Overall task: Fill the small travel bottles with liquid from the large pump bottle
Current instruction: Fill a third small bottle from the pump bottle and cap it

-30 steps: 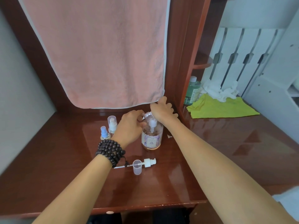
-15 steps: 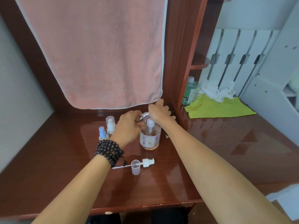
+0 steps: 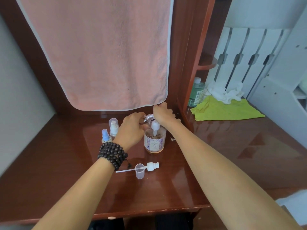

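The large pump bottle [image 3: 155, 141], clear with a purple label and a white pump head, stands on the brown desk [image 3: 58, 171]. Just above its pump head a small clear travel bottle [image 3: 148, 117] lies tilted between my hands. My left hand [image 3: 131, 130], with a dark bead bracelet at the wrist, holds its threaded neck end with curled fingers. My right hand [image 3: 163, 113] curls over its other end, the wrist right over the pump head. Two more small spray bottles, one with a blue top [image 3: 105, 136] and one with a white top [image 3: 113, 127], stand left of my left hand.
A loose white sprayer with dip tube [image 3: 150, 166] and a clear cap [image 3: 139, 171] lie in front of the pump bottle. A pink towel [image 3: 103, 55] hangs behind. To the right are a green bottle [image 3: 196, 92], a yellow-green cloth [image 3: 227, 109] and white rags [image 3: 224, 92].
Both hands stay at the small bottle above the pump head with hardly any movement. The view has shifted slightly.
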A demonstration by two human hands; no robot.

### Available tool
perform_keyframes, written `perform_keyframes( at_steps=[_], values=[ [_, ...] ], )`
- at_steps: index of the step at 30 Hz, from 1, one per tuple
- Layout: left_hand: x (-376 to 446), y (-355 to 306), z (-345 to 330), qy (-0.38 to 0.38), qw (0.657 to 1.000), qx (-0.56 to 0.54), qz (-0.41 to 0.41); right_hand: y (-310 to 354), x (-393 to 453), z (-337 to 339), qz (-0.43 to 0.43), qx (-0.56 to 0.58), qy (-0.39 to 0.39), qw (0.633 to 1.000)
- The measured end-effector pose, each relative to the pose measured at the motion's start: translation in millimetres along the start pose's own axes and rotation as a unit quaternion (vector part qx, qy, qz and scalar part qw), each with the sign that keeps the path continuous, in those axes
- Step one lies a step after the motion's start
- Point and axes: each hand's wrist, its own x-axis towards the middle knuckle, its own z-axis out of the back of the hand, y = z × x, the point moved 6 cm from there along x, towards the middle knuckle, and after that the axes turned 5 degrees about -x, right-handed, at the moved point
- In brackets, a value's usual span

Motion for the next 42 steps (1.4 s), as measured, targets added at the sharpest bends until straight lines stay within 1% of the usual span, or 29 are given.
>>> perform_keyframes(
  at_steps=[5,13,18,21,26,32,36,40,42],
  values=[
    [-7.9,3.7,-9.9,0.000,1.000,0.019,0.008,-7.4,0.4,-16.2,0.000,-0.005,0.004,1.000],
    [1.1,-1.0,1.5,-0.002,1.000,0.000,-0.007,4.6,-1.4,2.9,0.024,-0.004,-0.003,1.000],
    [-9.0,7.2,-9.6,0.001,1.000,-0.011,0.016,-5.8,2.0,-15.7,-0.002,0.001,0.007,1.000],
    [-8.1,6.5,-8.8,0.005,1.000,-0.021,0.022,-7.2,3.1,-14.9,-0.004,0.005,-0.006,1.000],
    [1.3,-0.6,2.6,0.019,1.000,-0.002,0.003,2.3,-0.4,1.8,0.027,0.011,-0.026,0.999],
    [-6.0,0.0,-7.0,0.024,1.000,0.020,0.002,-9.7,4.7,-14.0,-0.011,0.007,-0.016,1.000],
    [-6.8,-2.3,-4.0,0.028,0.999,0.027,-0.007,-6.8,1.6,-10.7,-0.005,0.001,-0.022,1.000],
    [-1.2,-5.7,4.0,0.009,0.999,0.021,-0.031,3.4,-0.6,3.8,0.025,0.006,-0.033,0.999],
    [-2.2,-4.3,2.3,0.000,0.999,0.018,-0.026,2.0,0.7,-0.1,0.020,0.006,-0.029,0.999]
  ],
)
